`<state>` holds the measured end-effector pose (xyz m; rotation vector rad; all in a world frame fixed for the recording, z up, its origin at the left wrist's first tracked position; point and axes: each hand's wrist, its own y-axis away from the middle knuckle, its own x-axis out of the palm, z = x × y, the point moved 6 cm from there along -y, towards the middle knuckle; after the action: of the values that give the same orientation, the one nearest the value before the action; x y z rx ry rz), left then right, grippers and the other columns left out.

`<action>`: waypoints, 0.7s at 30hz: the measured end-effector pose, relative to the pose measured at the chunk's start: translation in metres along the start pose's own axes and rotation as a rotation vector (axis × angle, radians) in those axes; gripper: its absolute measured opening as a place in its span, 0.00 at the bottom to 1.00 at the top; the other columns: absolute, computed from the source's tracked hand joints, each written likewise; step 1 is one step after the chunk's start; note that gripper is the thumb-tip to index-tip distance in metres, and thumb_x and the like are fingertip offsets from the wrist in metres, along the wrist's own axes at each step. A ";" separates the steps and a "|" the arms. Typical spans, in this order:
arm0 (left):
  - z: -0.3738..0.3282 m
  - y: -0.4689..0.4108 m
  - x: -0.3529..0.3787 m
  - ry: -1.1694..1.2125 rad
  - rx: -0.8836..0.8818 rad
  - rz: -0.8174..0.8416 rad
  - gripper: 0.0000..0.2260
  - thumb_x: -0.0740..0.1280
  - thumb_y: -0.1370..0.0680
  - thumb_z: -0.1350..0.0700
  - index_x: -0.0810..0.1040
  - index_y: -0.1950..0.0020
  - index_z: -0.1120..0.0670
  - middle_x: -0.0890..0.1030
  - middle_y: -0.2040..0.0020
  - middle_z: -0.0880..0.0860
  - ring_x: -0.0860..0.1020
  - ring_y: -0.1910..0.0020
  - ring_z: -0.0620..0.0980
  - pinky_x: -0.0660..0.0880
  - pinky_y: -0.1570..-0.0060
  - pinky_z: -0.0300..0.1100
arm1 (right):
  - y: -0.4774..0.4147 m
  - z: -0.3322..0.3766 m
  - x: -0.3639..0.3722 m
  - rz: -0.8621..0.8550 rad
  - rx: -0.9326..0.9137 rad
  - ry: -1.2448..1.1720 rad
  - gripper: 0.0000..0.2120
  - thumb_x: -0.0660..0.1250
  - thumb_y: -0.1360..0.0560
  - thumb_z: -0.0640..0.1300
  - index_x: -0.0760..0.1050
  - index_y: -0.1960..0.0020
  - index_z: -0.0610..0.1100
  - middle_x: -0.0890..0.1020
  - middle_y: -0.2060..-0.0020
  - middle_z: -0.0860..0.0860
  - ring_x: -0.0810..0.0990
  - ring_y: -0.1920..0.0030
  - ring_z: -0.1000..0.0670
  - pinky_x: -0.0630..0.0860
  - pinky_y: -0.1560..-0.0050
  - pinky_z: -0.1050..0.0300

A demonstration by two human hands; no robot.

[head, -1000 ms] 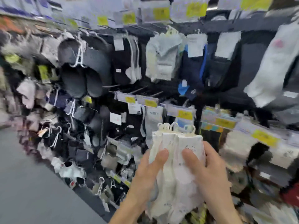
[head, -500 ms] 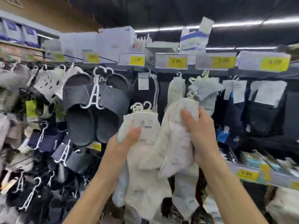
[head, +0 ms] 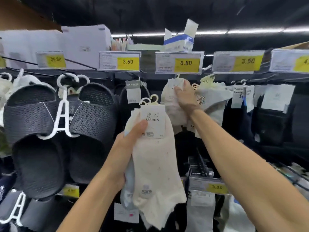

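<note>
Socks, soft, light and floppy, are hanging bundled in the left hand, whose thumb is pinching their stiff card header, likely the surest hold. The right hand is gripping another pale pair under the 6.80 price tag.

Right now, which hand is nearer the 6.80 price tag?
Right. The right hand holds white socks just under the price tag; the left hand grips cream socks lower, further left.

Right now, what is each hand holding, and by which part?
The left hand grips cream socks near the top, thumb on their card. The right hand holds white socks by their upper part.
</note>
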<state>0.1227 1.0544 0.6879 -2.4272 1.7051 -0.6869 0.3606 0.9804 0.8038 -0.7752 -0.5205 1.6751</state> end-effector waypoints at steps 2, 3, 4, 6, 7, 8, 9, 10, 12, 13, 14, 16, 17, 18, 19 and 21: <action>0.003 -0.013 -0.004 0.002 -0.014 0.024 0.17 0.72 0.30 0.41 0.86 0.47 0.49 0.87 0.49 0.57 0.86 0.51 0.55 0.82 0.59 0.44 | -0.002 -0.003 0.005 0.021 -0.020 0.044 0.18 0.58 0.18 0.40 0.65 0.28 0.41 0.75 0.40 0.49 0.73 0.40 0.50 0.66 0.42 0.71; 0.005 -0.019 -0.007 -0.003 -0.020 0.035 0.16 0.71 0.28 0.41 0.86 0.47 0.50 0.87 0.49 0.57 0.86 0.51 0.55 0.82 0.58 0.44 | -0.001 -0.004 0.006 0.025 -0.016 0.064 0.21 0.58 0.18 0.40 0.63 0.25 0.42 0.75 0.36 0.47 0.73 0.37 0.50 0.67 0.35 0.63; 0.006 -0.025 -0.008 0.000 -0.027 0.050 0.16 0.71 0.28 0.42 0.86 0.47 0.50 0.87 0.49 0.57 0.86 0.51 0.55 0.82 0.58 0.44 | -0.001 -0.006 0.006 0.028 -0.006 0.085 0.23 0.58 0.18 0.41 0.61 0.24 0.42 0.74 0.34 0.47 0.73 0.35 0.49 0.68 0.32 0.56; 0.007 -0.035 -0.010 0.018 -0.022 0.081 0.15 0.71 0.27 0.42 0.86 0.47 0.50 0.86 0.48 0.57 0.86 0.50 0.56 0.82 0.57 0.44 | 0.001 -0.008 0.005 0.034 0.028 0.130 0.24 0.58 0.17 0.41 0.58 0.22 0.42 0.73 0.32 0.46 0.73 0.33 0.47 0.69 0.30 0.48; 0.007 -0.039 -0.011 0.023 -0.013 0.086 0.16 0.71 0.27 0.42 0.86 0.46 0.51 0.86 0.48 0.57 0.85 0.50 0.56 0.82 0.57 0.44 | 0.002 -0.009 0.005 0.047 0.052 0.164 0.25 0.58 0.17 0.42 0.57 0.22 0.42 0.72 0.30 0.45 0.72 0.32 0.46 0.69 0.30 0.46; 0.006 -0.044 -0.012 0.026 -0.003 0.084 0.16 0.71 0.28 0.42 0.86 0.46 0.51 0.86 0.48 0.57 0.85 0.50 0.56 0.82 0.57 0.44 | 0.004 -0.007 0.006 0.070 0.080 0.204 0.26 0.59 0.18 0.42 0.57 0.22 0.42 0.71 0.29 0.44 0.71 0.31 0.45 0.68 0.30 0.45; 0.007 -0.048 -0.014 0.032 0.006 0.082 0.17 0.71 0.28 0.43 0.85 0.45 0.51 0.86 0.48 0.57 0.85 0.50 0.55 0.82 0.57 0.43 | 0.007 -0.004 0.007 0.100 0.111 0.247 0.27 0.59 0.18 0.43 0.56 0.22 0.41 0.70 0.28 0.42 0.70 0.30 0.43 0.68 0.29 0.44; 0.007 -0.052 -0.016 0.038 0.017 0.081 0.18 0.71 0.29 0.43 0.85 0.45 0.51 0.86 0.48 0.57 0.85 0.49 0.55 0.82 0.57 0.43 | 0.012 0.001 0.008 0.123 0.129 0.292 0.28 0.59 0.18 0.45 0.55 0.22 0.40 0.68 0.27 0.41 0.68 0.28 0.42 0.66 0.28 0.44; 0.009 -0.057 -0.018 0.044 0.044 0.087 0.19 0.71 0.29 0.43 0.84 0.43 0.52 0.86 0.48 0.56 0.85 0.49 0.55 0.82 0.57 0.41 | 0.037 0.017 0.002 0.078 0.091 0.329 0.27 0.57 0.17 0.52 0.56 0.22 0.43 0.62 0.23 0.44 0.62 0.24 0.46 0.60 0.25 0.49; 0.009 -0.059 -0.019 0.049 0.065 0.099 0.18 0.71 0.28 0.43 0.84 0.43 0.51 0.86 0.48 0.55 0.85 0.49 0.54 0.82 0.57 0.40 | 0.054 0.029 -0.004 0.019 0.026 0.281 0.26 0.56 0.18 0.56 0.61 0.23 0.47 0.64 0.24 0.48 0.64 0.25 0.51 0.62 0.26 0.54; 0.008 -0.061 -0.018 0.053 0.091 0.114 0.17 0.70 0.27 0.44 0.83 0.43 0.51 0.86 0.48 0.55 0.85 0.49 0.53 0.81 0.58 0.38 | 0.075 0.043 -0.009 -0.024 -0.054 0.203 0.25 0.58 0.21 0.60 0.68 0.28 0.50 0.70 0.28 0.52 0.70 0.31 0.59 0.67 0.32 0.61; 0.008 -0.066 -0.015 0.043 0.138 0.131 0.15 0.69 0.25 0.45 0.83 0.42 0.49 0.86 0.47 0.54 0.85 0.49 0.52 0.81 0.57 0.37 | 0.111 0.065 -0.011 0.004 -0.137 0.119 0.21 0.64 0.27 0.64 0.76 0.39 0.55 0.80 0.44 0.58 0.78 0.50 0.66 0.74 0.51 0.70; 0.008 -0.068 -0.013 0.038 0.151 0.135 0.15 0.69 0.25 0.45 0.82 0.41 0.49 0.86 0.47 0.54 0.85 0.48 0.52 0.81 0.56 0.38 | 0.121 0.069 -0.009 0.050 -0.149 0.120 0.19 0.69 0.29 0.62 0.78 0.42 0.56 0.81 0.50 0.58 0.78 0.57 0.65 0.74 0.56 0.71; 0.008 -0.070 -0.011 0.046 0.150 0.147 0.16 0.68 0.24 0.45 0.82 0.40 0.49 0.86 0.46 0.54 0.85 0.47 0.53 0.81 0.55 0.39 | 0.127 0.070 -0.006 0.085 -0.146 0.109 0.16 0.74 0.30 0.56 0.79 0.44 0.55 0.82 0.54 0.55 0.77 0.61 0.63 0.74 0.58 0.70; 0.010 -0.071 -0.008 0.068 0.129 0.172 0.17 0.66 0.23 0.43 0.82 0.39 0.50 0.86 0.46 0.55 0.84 0.46 0.53 0.82 0.54 0.40 | 0.129 0.067 -0.005 0.099 -0.124 0.077 0.13 0.76 0.30 0.50 0.80 0.46 0.54 0.83 0.55 0.53 0.77 0.62 0.60 0.75 0.59 0.67; 0.016 -0.070 -0.005 0.117 0.052 0.232 0.19 0.60 0.20 0.40 0.84 0.41 0.49 0.86 0.46 0.54 0.84 0.46 0.51 0.81 0.55 0.38 | 0.129 0.062 -0.009 0.088 -0.075 -0.016 0.11 0.77 0.29 0.42 0.80 0.50 0.52 0.84 0.55 0.49 0.78 0.59 0.55 0.78 0.54 0.57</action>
<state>0.1890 1.0823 0.6949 -2.1466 1.9460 -0.8419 0.2300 0.9447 0.7580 -0.8507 -0.5703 1.7525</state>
